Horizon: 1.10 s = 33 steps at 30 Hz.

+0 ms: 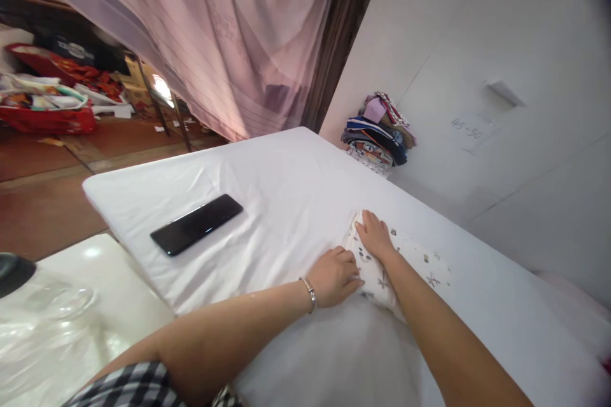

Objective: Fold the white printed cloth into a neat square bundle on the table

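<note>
A white cloth (382,280) printed with small grey and green motifs lies folded on a white-covered table (286,172). My left hand (335,276), with a silver bracelet at the wrist, has its fingers curled over the cloth's near left edge. At the cloth's far corner, my right hand (375,235) is closed on the fabric, thumb on the left side and fingers on top. The two hands are close together but apart. My right forearm hides part of the cloth.
A black phone (196,224) lies on the table's left part. Stacked folded clothes (375,133) stand by the wall beyond the far right edge. Clear plastic (52,324) covers a white surface at lower left. A pink curtain (229,32) hangs behind the table.
</note>
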### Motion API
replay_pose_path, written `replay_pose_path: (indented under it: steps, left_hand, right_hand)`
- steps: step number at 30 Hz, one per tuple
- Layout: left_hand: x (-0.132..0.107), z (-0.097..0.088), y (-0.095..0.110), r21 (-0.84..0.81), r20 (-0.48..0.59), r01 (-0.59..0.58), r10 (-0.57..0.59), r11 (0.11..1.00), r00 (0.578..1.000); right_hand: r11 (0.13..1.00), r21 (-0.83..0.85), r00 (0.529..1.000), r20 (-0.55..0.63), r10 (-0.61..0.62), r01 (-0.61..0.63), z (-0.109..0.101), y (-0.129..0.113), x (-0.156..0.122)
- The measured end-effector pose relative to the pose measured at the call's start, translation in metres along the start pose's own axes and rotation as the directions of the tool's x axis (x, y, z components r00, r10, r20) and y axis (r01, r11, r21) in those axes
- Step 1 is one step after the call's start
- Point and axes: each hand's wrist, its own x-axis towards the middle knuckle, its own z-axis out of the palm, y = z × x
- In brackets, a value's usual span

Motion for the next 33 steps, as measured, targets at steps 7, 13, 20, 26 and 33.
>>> replay_pose_path:
  steps: [7, 13, 20, 26, 33]
  left_hand:
    - [0.001, -0.002, -0.001, 0.000, 0.000, -0.004, 0.004, 1.000, 1.000]
    - [0.005, -0.003, -0.001, -0.014, 0.003, -0.037, 0.037, 0.999, 0.999]
    - [0.012, -0.006, -0.002, -0.094, 0.010, -0.070, 0.071, 0.993, 0.997]
    - [0.018, -0.006, -0.003, -0.104, 0.028, -0.068, 0.072, 0.992, 0.997]
    - [0.028, 0.002, 0.001, -0.019, -0.076, -0.018, 0.016, 1.000, 0.997]
  right_hand:
    - [0.998, -0.061, 0.995, 0.087, 0.041, -0.035, -0.003, -0.003, -0.005]
    - [0.999, 0.032, 0.994, 0.110, 0.022, -0.026, -0.006, -0.012, -0.009]
    - [0.952, 0.231, 0.974, -0.057, 0.218, -0.199, -0.043, 0.033, -0.041]
    - [0.745, 0.444, 0.777, -0.153, 0.610, -0.498, -0.096, 0.124, -0.126]
    - [0.530, 0.625, 0.717, 0.070, 0.694, -0.573, -0.095, 0.146, -0.189]
